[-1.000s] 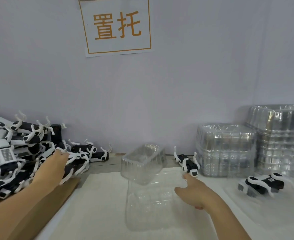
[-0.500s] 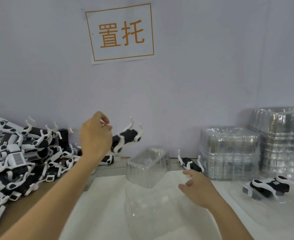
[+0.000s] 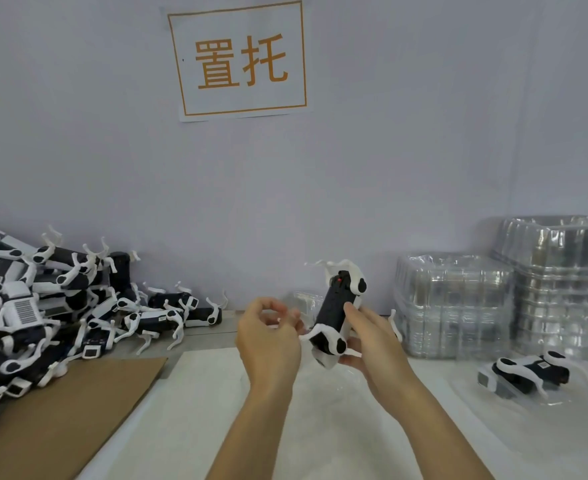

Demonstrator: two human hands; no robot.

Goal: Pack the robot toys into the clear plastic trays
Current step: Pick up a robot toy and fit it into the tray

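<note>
Glossy clear plastic trays (image 3: 455,306), matt cardboard (image 3: 67,410)

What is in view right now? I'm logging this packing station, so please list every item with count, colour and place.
held toy: one, black and white, raised at centre, between both hands
toy pile: many, too tangled to count, black and white, left, partly on the cardboard
packed toy: one, black and white, lying in a clear tray at right
tray stacks: two, clear, right, against the wall
cardboard: one sheet, brown, lower left
mat: one, white, centre of the bench
sign: one, white with orange characters, on the wall
left hand: fingers curled, at the toy's lower end; contact is unclear
right hand: grips the toy's body
</note>
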